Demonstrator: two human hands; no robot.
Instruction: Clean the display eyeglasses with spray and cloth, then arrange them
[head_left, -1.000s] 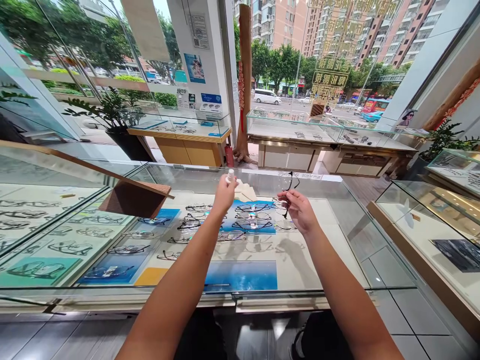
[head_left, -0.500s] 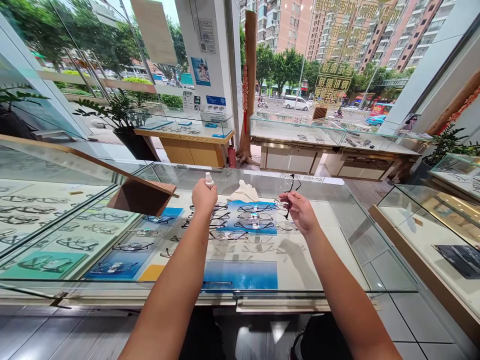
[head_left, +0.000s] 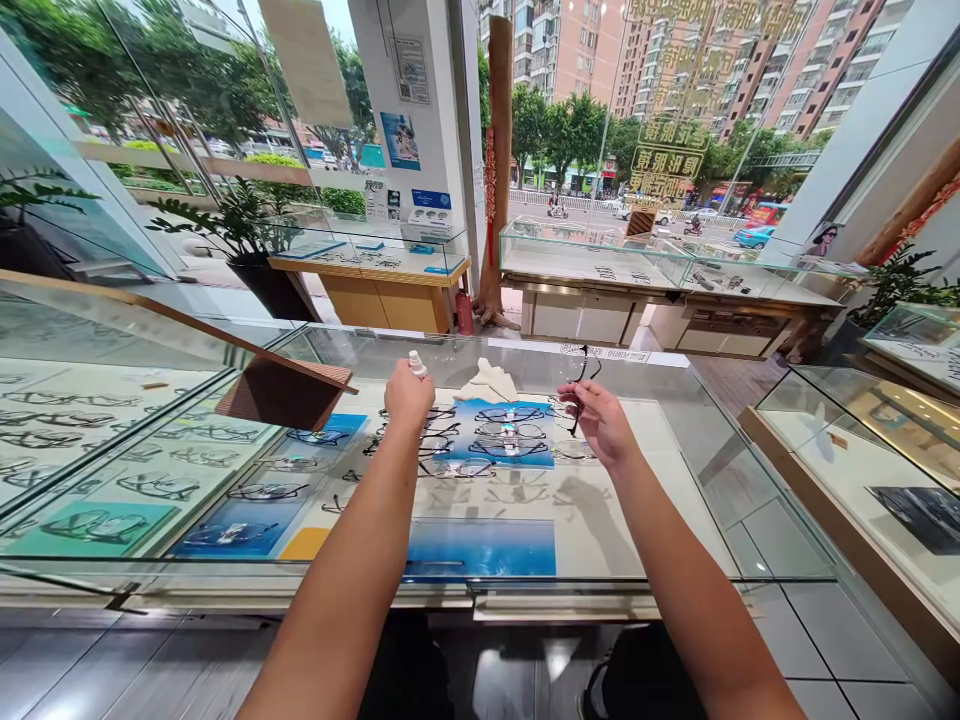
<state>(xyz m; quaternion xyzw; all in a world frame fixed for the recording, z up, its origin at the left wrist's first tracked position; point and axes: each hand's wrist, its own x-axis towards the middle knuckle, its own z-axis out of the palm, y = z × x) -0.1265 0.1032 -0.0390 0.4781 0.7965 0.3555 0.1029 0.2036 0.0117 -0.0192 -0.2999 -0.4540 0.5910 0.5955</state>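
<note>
My left hand (head_left: 407,396) is closed around a small white spray bottle (head_left: 416,364), whose cap sticks up above my fingers. My right hand (head_left: 601,422) pinches a pair of thin black-framed glasses (head_left: 574,383) by the lens end, temples pointing up and away. Both hands hover over the glass top of a display counter (head_left: 675,440). A crumpled white cloth (head_left: 487,381) lies on the glass between and just beyond my hands.
Under the glass lie several rows of glasses (head_left: 495,432) on blue and white cards. A wooden stand (head_left: 277,392) sits at the left. More glass showcases (head_left: 592,255) stand behind and to the right (head_left: 870,440), with potted plants (head_left: 240,225) by the windows.
My left hand has drawn the spray bottle leftward and slightly down, away from the glasses. My right hand has stayed almost still with the glasses.
</note>
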